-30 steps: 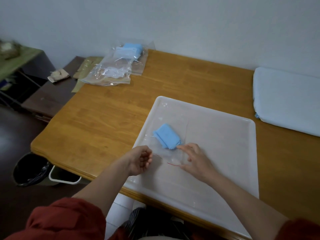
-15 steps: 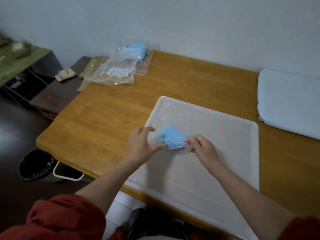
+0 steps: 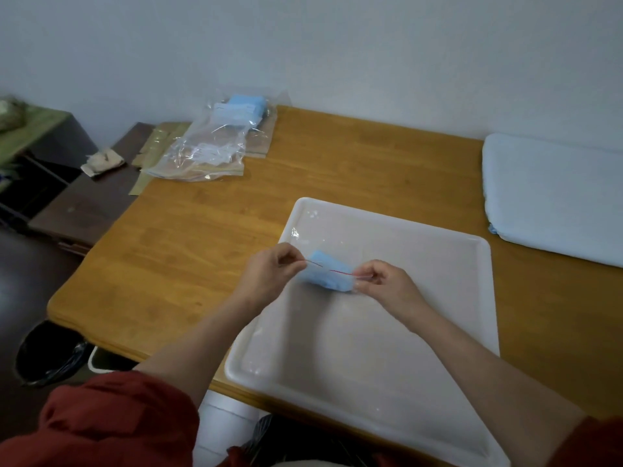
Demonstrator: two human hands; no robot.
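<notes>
The person stood at the near edge of the wooden bench [image 3: 202,247], both arms stretched over a large square white plastic tray [image 3: 371,348]. The near rim of the tray lay over the bench edge, close to the body. Inside the tray, almost all of the floor was bare, so there was free room in front of the hands and to their right. The left part of the bench was bare wood up to its rounded corner.

At the far left corner of the bench lay a loose heap of clear plastic bags [image 3: 209,150], well apart from the tray. A pale blue flat cushion [image 3: 553,193] lay at the right side, near the tray's far right corner but not touching it. Below the left corner stood a black waste bin [image 3: 47,352], and a dark low side table [image 3: 87,203] was beside the bench.

The left hand [image 3: 269,271] and the right hand [image 3: 381,281], fingers curled, each pinched one end of the top of a small clear plastic bag with a thin red closing line [image 3: 332,271]. The bag hung between them, above the left half of the tray. In it was a blue folded soft piece [image 3: 323,281]. The heap of bags also held some blue packs [image 3: 246,106].
</notes>
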